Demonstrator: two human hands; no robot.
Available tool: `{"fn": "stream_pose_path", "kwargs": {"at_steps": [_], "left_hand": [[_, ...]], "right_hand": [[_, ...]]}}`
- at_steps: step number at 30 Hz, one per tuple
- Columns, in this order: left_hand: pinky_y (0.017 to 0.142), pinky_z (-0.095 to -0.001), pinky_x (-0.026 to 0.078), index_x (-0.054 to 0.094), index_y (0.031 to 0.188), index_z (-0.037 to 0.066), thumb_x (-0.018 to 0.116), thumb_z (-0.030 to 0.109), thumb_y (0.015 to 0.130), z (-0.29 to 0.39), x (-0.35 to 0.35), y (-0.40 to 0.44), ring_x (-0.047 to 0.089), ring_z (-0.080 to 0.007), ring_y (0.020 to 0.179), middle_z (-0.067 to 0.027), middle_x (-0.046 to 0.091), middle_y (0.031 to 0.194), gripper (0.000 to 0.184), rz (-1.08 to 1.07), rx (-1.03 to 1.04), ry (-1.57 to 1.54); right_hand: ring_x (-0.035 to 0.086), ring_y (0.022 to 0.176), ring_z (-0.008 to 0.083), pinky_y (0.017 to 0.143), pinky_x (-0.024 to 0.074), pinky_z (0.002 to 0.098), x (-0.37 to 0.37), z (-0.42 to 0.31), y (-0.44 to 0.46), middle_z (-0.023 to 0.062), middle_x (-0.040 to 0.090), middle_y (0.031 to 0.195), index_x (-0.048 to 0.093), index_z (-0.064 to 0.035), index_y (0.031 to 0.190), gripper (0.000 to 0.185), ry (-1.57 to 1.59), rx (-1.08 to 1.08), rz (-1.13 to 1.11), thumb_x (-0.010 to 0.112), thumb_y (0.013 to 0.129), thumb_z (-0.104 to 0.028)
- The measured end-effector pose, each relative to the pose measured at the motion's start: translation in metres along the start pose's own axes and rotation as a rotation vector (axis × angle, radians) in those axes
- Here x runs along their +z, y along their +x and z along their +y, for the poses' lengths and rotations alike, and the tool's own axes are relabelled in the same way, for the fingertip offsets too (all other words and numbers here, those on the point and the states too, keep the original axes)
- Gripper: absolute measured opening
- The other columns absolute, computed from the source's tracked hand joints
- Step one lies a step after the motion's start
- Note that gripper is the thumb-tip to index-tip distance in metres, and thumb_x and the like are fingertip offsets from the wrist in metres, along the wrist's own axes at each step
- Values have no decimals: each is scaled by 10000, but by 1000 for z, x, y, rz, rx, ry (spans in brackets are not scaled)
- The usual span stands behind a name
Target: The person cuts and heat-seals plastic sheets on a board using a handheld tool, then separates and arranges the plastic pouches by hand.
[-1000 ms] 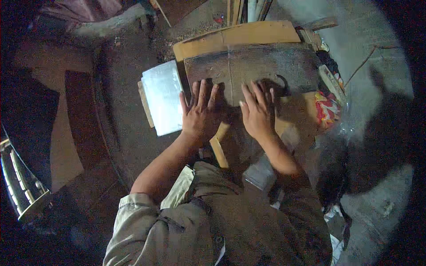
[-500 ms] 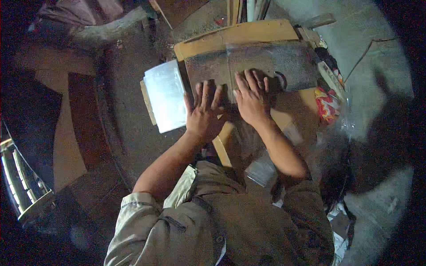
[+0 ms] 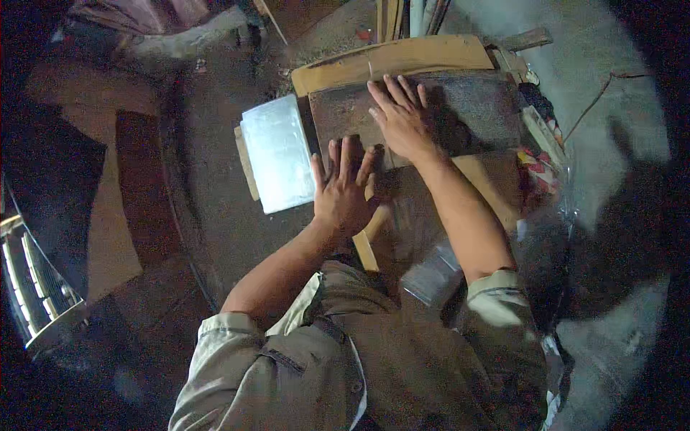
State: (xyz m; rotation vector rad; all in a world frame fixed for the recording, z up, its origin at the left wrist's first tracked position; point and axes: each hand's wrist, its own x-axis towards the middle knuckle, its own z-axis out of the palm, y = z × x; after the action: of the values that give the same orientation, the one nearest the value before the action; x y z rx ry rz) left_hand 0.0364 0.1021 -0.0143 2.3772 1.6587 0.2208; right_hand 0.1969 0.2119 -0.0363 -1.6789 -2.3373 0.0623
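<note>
A dark, worn flat board (image 3: 478, 108) lies on a larger yellowish-brown board (image 3: 402, 57). My right hand (image 3: 406, 122) rests palm down on the dark board near its middle, with the fingers spread. Closer to my body, my left hand (image 3: 345, 197) is spread at the board's near edge, its fingertips over the dark surface. Neither hand grips anything. Just left of my left hand is a stack of shiny white sheets (image 3: 279, 154), with a brown piece (image 3: 246, 164) showing under its left edge.
Near my lap lies a clear plastic packet (image 3: 433, 276). A red, yellow and white wrapper (image 3: 537, 171) sits at the right, by wooden strips (image 3: 540, 136). Upright sticks (image 3: 392, 20) stand beyond the boards. A slatted lit object (image 3: 36, 280) is at the far left.
My right hand has slid farther from my body across the dark board. My left hand stays near the close edge. The curved, light-edged shape beside my right hand no longer shows.
</note>
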Motion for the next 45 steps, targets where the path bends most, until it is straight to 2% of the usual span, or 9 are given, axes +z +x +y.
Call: {"fn": "stream_pose_path", "kwargs": {"at_steps": [4,6,8,13,17,25,41,44,45], "left_hand": [[1060,-617,86,275,1425,180,523,365,832,-1,6,7,166,-423,1355,-230,188,1462,669,18,-9,-15],[1060,-619,81,272,1427,180,523,358,830,-1,7,8,166,-423,1355,-231,187,1462,671,24,-18,-11],[1065,-612,69,264,1431,174,515,342,831,-2,5,9,160,-424,1357,-237,187,1460,672,37,-1,-51],[1071,-605,51,243,1438,155,582,444,781,1,1,-3,137,-382,1379,-228,161,1476,794,-22,-19,-53],[1061,-615,66,239,1440,149,637,486,733,4,-2,-17,136,-365,1385,-214,156,1483,879,-48,9,-11],[1058,-618,69,220,1445,136,627,498,749,7,-3,-21,127,-360,1388,-210,152,1484,884,-95,-14,-29],[1068,-609,50,177,1453,146,603,485,779,10,-1,-25,123,-348,1390,-191,128,1496,866,-122,-23,12],[1064,-608,74,195,1448,144,606,478,779,10,-5,-30,123,-343,1390,-187,122,1498,853,-74,21,-30],[1061,-606,99,213,1444,141,609,474,779,12,-7,-35,127,-340,1389,-182,124,1498,842,-36,72,-61]], "right_hand": [[370,1272,325,1072,221,503,-16,-10,-30,145,391,1385,399,-159,1363,482,62,-12,149,522,896,-170],[431,1218,340,1064,247,497,-25,-21,-58,163,420,1352,404,-118,1355,472,457,196,50,509,896,-155],[466,1184,343,1052,272,495,-38,-36,-86,173,417,1353,406,-93,1350,471,164,113,49,504,891,-136],[289,1326,322,1085,130,535,-19,-34,-118,142,337,1423,420,-109,1345,503,147,110,4,539,882,-266],[253,1342,331,1084,130,519,-20,-21,-110,154,311,1437,373,-101,1379,503,146,66,-26,497,914,-249],[250,1346,327,1083,163,536,-20,-17,-129,130,270,1463,344,-112,1393,603,62,137,-26,564,860,-290],[257,1341,329,1075,167,552,-23,-11,-135,144,309,1439,356,-112,1386,561,121,112,-12,538,882,-276],[304,1310,355,1071,213,521,-20,-10,-140,167,329,1419,374,-111,1374,541,128,128,85,544,881,-254],[336,1288,366,1060,253,493,-21,-11,-146,173,343,1406,389,-109,1361,522,269,213,100,547,880,-237]]}}
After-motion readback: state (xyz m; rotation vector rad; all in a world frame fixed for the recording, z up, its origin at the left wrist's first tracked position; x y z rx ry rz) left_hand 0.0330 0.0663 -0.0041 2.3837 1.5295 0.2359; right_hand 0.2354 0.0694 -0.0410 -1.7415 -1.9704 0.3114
